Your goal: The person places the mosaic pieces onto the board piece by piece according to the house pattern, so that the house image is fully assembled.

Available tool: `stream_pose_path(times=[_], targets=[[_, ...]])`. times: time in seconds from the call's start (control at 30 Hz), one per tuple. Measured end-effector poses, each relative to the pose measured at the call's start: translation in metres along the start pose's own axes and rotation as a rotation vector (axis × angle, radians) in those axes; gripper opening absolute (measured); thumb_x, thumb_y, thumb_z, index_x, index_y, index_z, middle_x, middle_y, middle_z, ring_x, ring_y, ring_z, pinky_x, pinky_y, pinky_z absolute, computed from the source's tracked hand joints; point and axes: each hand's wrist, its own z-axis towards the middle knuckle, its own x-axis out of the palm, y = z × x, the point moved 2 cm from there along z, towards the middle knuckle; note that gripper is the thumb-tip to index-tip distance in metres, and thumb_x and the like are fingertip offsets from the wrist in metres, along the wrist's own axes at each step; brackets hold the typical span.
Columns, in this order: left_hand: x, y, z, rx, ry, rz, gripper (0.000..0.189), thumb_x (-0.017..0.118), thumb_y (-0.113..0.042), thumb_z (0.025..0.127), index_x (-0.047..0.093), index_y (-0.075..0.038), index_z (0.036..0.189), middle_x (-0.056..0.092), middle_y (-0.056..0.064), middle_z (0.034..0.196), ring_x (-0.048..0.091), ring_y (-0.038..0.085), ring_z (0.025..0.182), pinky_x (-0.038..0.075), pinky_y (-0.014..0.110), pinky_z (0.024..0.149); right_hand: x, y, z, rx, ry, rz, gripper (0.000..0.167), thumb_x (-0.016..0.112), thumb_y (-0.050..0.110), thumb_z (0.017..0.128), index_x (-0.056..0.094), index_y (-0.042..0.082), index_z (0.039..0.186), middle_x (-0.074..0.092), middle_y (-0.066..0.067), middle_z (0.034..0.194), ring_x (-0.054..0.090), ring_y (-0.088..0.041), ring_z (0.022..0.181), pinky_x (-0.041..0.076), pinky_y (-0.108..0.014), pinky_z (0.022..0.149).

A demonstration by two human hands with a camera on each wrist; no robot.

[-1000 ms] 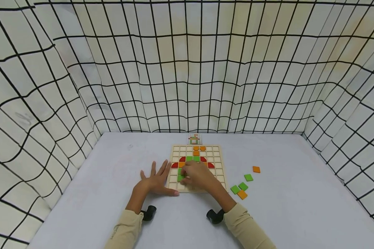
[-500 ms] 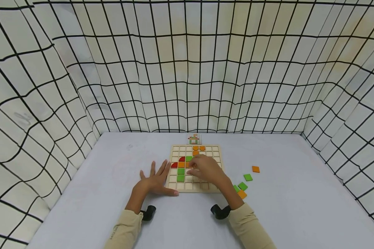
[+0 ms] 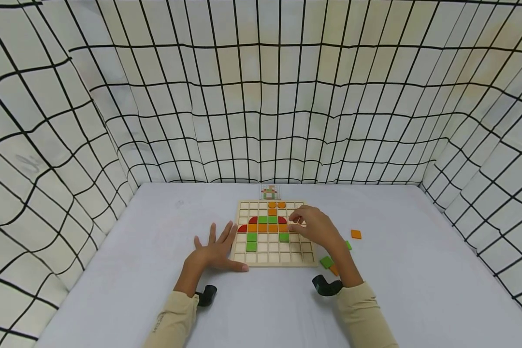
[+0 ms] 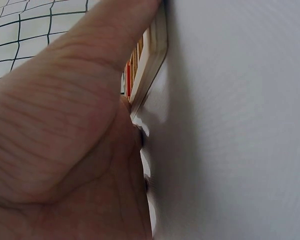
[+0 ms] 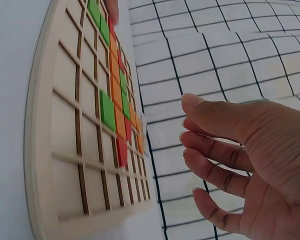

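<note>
A wooden grid board (image 3: 267, 258) lies on the table, bearing red, orange and green tiles. My left hand (image 3: 217, 253) rests flat with spread fingers at the board's left edge, its thumb by the near left corner. Over the board's right side hovers my right hand (image 3: 316, 226), fingers loosely bent. In the right wrist view, nothing shows between the right hand's fingertips (image 5: 192, 100). A green tile (image 3: 284, 237) sits below the right end of the orange row (image 3: 268, 227). Two green tiles (image 3: 251, 241) stand in a column on the left. The right hand covers the rightmost red tile (image 5: 122, 152) in the head view.
A small picture card (image 3: 270, 192) lies behind the board. To its right are loose tiles, among them an orange one (image 3: 356, 234) and a green one (image 3: 326, 262), some partly behind the right forearm. A black-grid sheet (image 3: 269, 101) walls the table's back and sides.
My right hand has moved rightward from the middle of the board to its right side, uncovering the orange row and the green tile beneath it. The left hand stays in place.
</note>
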Motion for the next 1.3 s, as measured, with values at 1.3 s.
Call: stream_pose_path(times=[1.3], targets=[[0.000,0.000,0.001,-0.005,0.017,-0.012,0.125,0.072,-0.071,0.070,0.002,-0.017,0.159,-0.008,0.006,0.166,-0.019,0.045,0.148,-0.007,0.080,0.103,-0.029,-0.112,-0.057,0.210,0.165,0.077,0.015,0.076,0.005,0.080,0.069,0.004,0.093,0.068,-0.007,0.094,0.056,-0.022,0.088,0.048,-0.038,0.079]])
